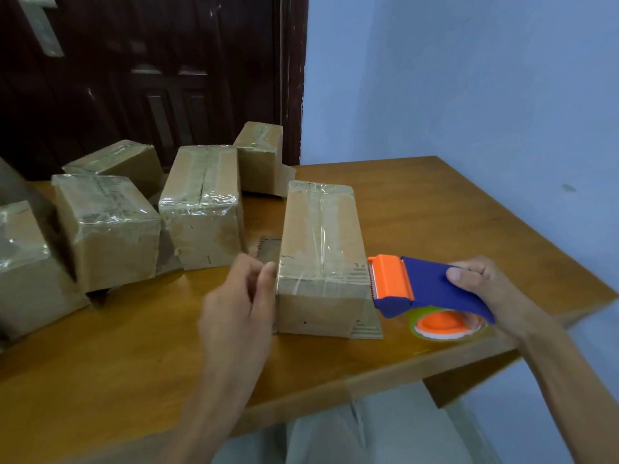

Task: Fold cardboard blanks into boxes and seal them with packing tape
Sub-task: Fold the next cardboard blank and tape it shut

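A long cardboard box [321, 249] lies on the wooden table [435, 216], with clear tape along its top and across its near end. My left hand [241, 296] rests against the box's near left corner, its fingertips touching the tape edge there. My right hand [492, 289] grips the blue handle of a tape dispenser [422, 289]. The dispenser's orange cutter head sits at the box's near right edge, and the tape roll hangs below the handle.
Several taped cardboard boxes [201, 202] crowd the left and back of the table. A flat cardboard piece [268, 247] lies beside the long box. A dark door stands behind, a blue wall to the right. The table's near edge runs just before my arms.
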A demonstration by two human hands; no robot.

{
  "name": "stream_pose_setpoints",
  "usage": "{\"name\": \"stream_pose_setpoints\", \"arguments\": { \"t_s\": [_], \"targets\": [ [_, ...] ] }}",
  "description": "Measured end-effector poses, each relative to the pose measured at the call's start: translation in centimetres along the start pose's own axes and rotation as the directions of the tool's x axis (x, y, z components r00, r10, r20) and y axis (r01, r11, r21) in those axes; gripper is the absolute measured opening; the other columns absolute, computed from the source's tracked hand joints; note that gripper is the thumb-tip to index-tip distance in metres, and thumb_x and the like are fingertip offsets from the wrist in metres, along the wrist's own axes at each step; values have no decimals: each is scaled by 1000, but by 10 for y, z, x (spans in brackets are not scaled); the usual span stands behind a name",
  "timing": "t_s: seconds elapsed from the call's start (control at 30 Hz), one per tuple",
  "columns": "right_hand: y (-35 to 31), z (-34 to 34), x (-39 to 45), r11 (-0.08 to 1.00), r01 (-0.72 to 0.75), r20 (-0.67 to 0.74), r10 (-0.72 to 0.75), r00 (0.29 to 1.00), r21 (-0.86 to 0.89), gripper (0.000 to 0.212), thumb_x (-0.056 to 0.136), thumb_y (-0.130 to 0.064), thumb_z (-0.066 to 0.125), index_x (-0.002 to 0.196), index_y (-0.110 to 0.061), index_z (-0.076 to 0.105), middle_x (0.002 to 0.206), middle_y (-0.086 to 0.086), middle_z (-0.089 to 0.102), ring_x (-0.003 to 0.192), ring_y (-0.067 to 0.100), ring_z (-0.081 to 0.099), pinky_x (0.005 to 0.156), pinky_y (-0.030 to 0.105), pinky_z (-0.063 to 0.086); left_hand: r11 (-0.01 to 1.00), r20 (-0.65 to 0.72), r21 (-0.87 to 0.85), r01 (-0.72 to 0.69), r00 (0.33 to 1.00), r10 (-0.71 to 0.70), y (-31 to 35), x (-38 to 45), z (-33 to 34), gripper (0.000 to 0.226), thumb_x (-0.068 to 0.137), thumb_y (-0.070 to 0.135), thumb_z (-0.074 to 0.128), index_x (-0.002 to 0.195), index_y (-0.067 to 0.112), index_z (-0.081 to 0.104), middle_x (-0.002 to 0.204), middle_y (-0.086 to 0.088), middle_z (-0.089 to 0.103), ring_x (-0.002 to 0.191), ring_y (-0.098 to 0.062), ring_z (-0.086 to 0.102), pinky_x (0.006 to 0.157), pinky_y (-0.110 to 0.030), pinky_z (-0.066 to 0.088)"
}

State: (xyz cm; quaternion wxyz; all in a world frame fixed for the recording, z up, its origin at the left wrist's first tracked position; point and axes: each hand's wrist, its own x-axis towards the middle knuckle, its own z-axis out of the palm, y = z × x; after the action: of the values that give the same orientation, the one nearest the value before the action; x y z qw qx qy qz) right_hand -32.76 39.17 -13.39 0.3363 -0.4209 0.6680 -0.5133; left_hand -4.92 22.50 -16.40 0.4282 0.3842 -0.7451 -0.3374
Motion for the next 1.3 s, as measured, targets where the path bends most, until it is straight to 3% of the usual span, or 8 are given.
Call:
{"name": "stream_pose_setpoints", "arguments": {
  "t_s": [0.07, 0.13, 0.27, 0.47, 0.67, 1.0, 1.23, 1.3],
  "targets": [
    [-5, 2, -1, 1000, 9, -6, -9, 1000, -2, 35, 86, -38, 65, 66, -12, 75, 44, 5, 47, 32, 9, 41, 35, 17, 32, 908, -90, 101, -407, 905, 415, 14, 7, -18, 41, 112, 40, 35, 94, 21, 66, 76, 8, 64, 66, -12, 62, 52, -29, 45],
    [-9, 4, -4, 1000, 7, -33, -8, 999, -26, 33, 87, -32, 57, 66, -17, 78, 43, 2, 49, 32, 7, 41, 35, 16, 31, 747, 96, 70, -662, 749, 655, 30, 19, -22, 51, 112, 39, 33, 114, 9, 75, 110, -2, 76, 107, -19, 71, 81, -40, 56],
    [-11, 2, -6, 1000, 21, -54, -22, 998, -14, 34, 89, -34, 57, 68, -19, 79, 43, 4, 50, 33, 8, 42, 36, 16, 31, 561, 580, 121, -819, 517, 629, 21, 39, -5, 57, 112, 51, 26, 156, 23, 49, 163, 10, 42, 157, -9, 26, 125, -34, 27],
    [6, -8, -8, 999, 31, -49, -30, 998, 10, 43, 72, -63, 76, 68, -20, 78, 47, 1, 53, 36, 6, 44, 38, 15, 34, 540, 596, 118, -833, 495, 632, 10, 48, 1, 54, 113, 50, 23, 158, 28, 44, 162, 11, 43, 153, -6, 34, 122, -36, 35],
    [5, -27, -10, 998, 18, -12, -19, 1000, -64, 26, 86, -35, 64, 72, -20, 80, 45, 3, 54, 35, 8, 46, 38, 16, 36, 572, 616, 82, -816, 493, 615, 12, 48, 0, 67, 108, 63, 20, 158, 26, 46, 162, 11, 44, 153, -7, 36, 118, -43, 40],
    [-37, -39, -11, 952, 34, 68, -14, 998, -305, 27, 86, -54, 72, 75, -30, 79, 68, 6, 73, 56, 14, 65, 51, 18, 47, 610, 599, 81, -788, 528, 602, 14, 45, 4, 66, 106, 65, 24, 157, 28, 47, 160, 13, 46, 151, -5, 39, 116, -46, 43],
    [-100, -11, -3, 783, 39, 69, 5, 998, -621, 40, 94, -42, 72, 66, -14, 70, 59, 0, 65, 53, 10, 57, 54, 24, 41, 618, 588, 96, -781, 545, 598, 14, 45, 6, 66, 105, 65, 34, 158, 28, 45, 162, 15, 43, 152, -5, 36, 117, -45, 42],
    [-104, 1, -1, 597, 99, 65, -79, 995, -796, 47, 92, -46, 70, 58, -14, 60, 50, -2, 57, 46, 10, 51, 48, 29, 41, 623, 571, 88, -778, 551, 608, 15, 46, 7, 62, 104, 61, 40, 157, 28, 48, 161, 16, 45, 151, -3, 37, 117, -42, 42]
  ]
}}
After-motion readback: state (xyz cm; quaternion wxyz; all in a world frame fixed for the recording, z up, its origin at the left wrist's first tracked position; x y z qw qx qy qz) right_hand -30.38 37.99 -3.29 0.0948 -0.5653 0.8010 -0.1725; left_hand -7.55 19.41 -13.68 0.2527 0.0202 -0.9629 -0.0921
